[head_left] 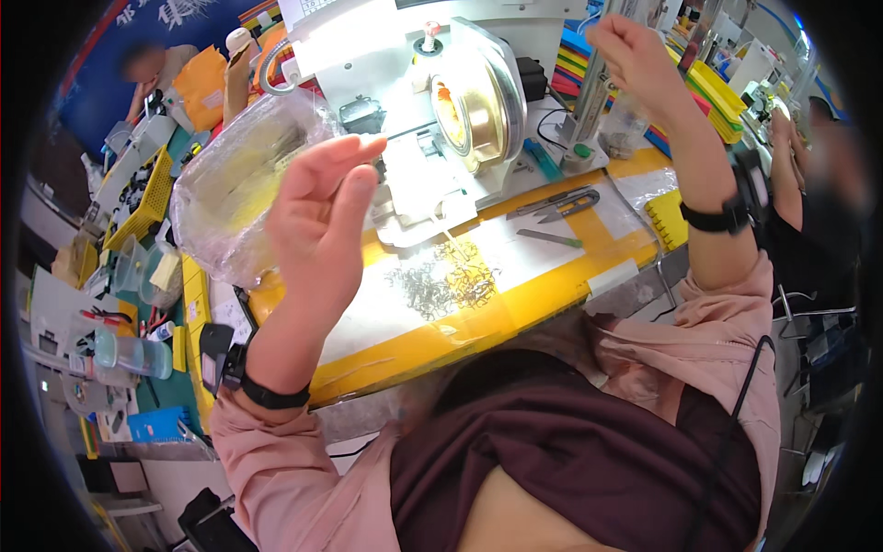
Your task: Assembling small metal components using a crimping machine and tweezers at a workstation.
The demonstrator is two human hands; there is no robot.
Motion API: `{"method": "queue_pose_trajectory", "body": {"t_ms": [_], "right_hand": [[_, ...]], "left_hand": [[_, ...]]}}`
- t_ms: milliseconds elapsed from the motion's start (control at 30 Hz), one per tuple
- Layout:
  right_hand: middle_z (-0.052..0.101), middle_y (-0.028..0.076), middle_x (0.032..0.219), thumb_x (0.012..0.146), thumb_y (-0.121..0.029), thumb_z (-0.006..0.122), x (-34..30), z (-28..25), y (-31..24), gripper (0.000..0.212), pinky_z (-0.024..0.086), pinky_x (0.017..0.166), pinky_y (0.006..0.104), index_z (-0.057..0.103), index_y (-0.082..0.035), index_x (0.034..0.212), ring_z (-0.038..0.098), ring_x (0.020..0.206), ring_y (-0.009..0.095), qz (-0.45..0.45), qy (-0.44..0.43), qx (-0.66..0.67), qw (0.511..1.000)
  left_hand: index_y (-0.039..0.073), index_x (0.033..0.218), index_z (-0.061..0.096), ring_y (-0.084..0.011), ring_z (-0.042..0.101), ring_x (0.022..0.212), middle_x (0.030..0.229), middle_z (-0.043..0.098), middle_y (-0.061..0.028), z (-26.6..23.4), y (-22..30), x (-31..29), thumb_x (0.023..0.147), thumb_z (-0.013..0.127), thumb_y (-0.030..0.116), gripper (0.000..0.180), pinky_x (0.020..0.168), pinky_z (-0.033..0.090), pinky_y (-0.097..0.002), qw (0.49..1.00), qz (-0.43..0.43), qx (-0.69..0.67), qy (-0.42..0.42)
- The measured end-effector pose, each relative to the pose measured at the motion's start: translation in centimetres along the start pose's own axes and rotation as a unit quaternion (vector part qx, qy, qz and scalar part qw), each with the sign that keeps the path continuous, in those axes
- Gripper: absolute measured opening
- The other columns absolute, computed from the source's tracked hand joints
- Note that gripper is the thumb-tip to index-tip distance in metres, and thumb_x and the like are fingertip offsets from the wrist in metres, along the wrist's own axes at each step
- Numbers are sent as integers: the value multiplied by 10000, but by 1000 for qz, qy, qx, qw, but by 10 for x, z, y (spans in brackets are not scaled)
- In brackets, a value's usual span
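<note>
My left hand (317,221) is raised over the table just left of a white bench machine (368,74). Its index finger and thumb stretch toward the machine's lit working area, with a gap between them and nothing visible in it. My right hand (635,60) is lifted high at the machine's right, near an upright metal post (593,101). Its fingers are curled together; whatever they hold, if anything, cannot be made out. A gold-coloured reel (474,110) sits on the machine behind a clear round cover. Below lies a loose pile of small dark and amber pieces (446,281) on white paper.
Grey snips (570,204), a flat thin tool (549,237) and a turquoise-handled tool (543,159) lie right of the machine. A crumpled clear plastic bag (235,198) bulges at the left. Yellow trays (147,198) stand further left. Other people sit at far left and right.
</note>
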State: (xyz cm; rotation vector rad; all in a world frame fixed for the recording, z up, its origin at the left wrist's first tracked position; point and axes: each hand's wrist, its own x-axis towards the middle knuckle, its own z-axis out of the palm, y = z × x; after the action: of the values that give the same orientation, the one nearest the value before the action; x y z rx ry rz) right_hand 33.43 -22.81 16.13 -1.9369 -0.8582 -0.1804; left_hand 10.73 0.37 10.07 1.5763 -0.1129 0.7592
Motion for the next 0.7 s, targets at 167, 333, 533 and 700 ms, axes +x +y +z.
{"method": "queue_pose_trajectory", "body": {"t_ms": [167, 333, 533, 700], "right_hand": [[470, 70, 638, 791, -81, 532, -83, 5, -29, 92, 360, 533, 263, 516, 3, 757, 433, 583, 152, -70, -279, -166, 943], [509, 75, 664, 760, -30, 579, -124, 14, -46, 53, 373, 540, 270, 536, 1, 756, 466, 585, 179, -101, -309, -22, 945], [529, 88, 696, 765, -18, 585, -138, 9, -59, 54, 395, 542, 274, 543, 3, 791, 499, 602, 205, -204, -298, 108, 926], [546, 88, 687, 721, 16, 613, -147, 4, -57, 79, 395, 508, 266, 564, -10, 776, 520, 578, 208, -237, -232, 165, 929]], "left_hand": [[-14, 1044, 462, -264, 526, 1029, 1067, 551, -195, 5, 30, -29, 761, 541, -42, 295, 897, 392, -347, 954, 267, 4, -135], [-12, 1041, 478, -252, 539, 998, 1052, 565, -161, 26, 45, -34, 739, 561, -46, 315, 868, 405, -333, 942, 224, 65, -240], [-19, 1008, 542, -172, 518, 992, 1034, 555, -137, 59, 35, -10, 767, 558, -25, 241, 839, 408, -271, 958, -51, -10, -283], [-21, 968, 578, -191, 516, 967, 1022, 554, -141, 74, 28, -12, 712, 627, -21, 261, 826, 400, -288, 942, 9, 12, -334]]}}
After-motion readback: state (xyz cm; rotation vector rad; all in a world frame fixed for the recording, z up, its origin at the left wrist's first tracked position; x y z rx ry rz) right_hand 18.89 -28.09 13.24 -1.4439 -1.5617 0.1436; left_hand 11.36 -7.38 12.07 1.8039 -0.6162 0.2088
